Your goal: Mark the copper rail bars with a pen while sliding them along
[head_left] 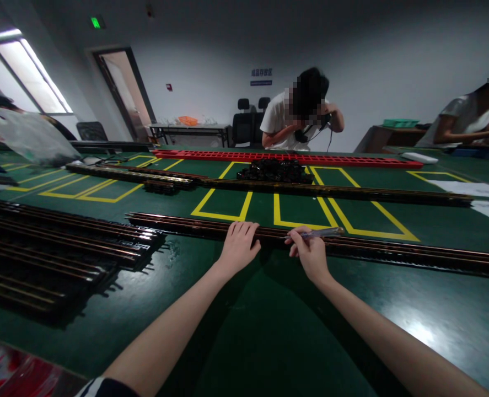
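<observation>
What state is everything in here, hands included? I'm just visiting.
Left hand: open, resting on the near black strip
Right hand: closed around the pen
Pen: held, nearly level
Near black strip: lying on the table
Black strips at left: laid side by side
Black pieces: heaped
Red slotted strip: lying lengthwise
Green sign: lit
Door: appears open

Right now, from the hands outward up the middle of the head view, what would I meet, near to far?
Near dark strips, far dark strips, black pile, red slotted rail, co-worker, black chairs, wall sign.
</observation>
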`<control>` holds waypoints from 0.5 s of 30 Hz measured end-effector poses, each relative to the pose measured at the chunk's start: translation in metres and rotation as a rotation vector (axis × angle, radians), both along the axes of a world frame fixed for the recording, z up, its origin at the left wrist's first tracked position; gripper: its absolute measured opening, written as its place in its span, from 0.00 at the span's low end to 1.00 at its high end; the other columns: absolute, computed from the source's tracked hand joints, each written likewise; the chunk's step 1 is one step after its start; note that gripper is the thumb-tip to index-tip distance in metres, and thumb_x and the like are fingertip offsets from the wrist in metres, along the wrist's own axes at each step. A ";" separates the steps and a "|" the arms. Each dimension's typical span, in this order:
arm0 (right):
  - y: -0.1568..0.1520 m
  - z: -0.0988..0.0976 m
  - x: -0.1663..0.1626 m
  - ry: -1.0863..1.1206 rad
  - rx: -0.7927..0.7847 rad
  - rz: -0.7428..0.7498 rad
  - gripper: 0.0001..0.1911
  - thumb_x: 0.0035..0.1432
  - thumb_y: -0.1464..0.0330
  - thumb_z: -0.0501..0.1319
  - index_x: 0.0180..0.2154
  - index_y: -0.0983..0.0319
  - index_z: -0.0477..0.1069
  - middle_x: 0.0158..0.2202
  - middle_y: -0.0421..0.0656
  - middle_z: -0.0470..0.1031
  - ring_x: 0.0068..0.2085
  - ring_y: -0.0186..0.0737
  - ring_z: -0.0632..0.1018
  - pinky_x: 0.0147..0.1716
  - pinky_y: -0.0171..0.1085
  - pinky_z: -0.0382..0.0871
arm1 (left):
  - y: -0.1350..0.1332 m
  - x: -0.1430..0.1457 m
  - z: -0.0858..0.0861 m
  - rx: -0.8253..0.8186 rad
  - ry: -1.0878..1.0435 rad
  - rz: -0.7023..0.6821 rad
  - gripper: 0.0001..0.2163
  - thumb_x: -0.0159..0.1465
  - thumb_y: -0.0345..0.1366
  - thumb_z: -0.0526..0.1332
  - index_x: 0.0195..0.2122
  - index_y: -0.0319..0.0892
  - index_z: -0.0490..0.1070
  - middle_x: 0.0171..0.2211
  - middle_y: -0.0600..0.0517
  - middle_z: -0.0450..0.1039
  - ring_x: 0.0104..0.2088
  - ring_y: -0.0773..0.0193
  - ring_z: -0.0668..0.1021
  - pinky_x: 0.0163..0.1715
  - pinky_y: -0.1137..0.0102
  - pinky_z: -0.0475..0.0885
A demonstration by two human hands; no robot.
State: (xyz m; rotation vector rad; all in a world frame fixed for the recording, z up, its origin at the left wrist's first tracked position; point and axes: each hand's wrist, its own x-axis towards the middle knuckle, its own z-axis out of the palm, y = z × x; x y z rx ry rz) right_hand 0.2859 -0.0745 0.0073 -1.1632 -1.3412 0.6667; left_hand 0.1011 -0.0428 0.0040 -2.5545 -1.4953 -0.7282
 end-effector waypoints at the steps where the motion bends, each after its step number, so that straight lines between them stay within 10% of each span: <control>1: 0.000 0.000 0.000 0.001 -0.001 0.001 0.17 0.57 0.55 0.58 0.29 0.64 0.68 0.24 0.42 0.74 0.17 0.30 0.71 0.15 0.30 0.63 | 0.000 0.000 0.000 -0.002 -0.001 -0.001 0.17 0.64 0.36 0.52 0.53 0.38 0.65 0.50 0.46 0.70 0.52 0.56 0.69 0.59 0.56 0.59; 15: 0.000 0.000 -0.002 0.016 -0.016 -0.005 0.17 0.56 0.56 0.58 0.29 0.63 0.68 0.23 0.41 0.73 0.16 0.30 0.70 0.15 0.30 0.63 | 0.001 0.000 -0.001 0.009 0.000 -0.004 0.16 0.64 0.36 0.52 0.53 0.40 0.65 0.50 0.47 0.70 0.53 0.56 0.69 0.59 0.56 0.58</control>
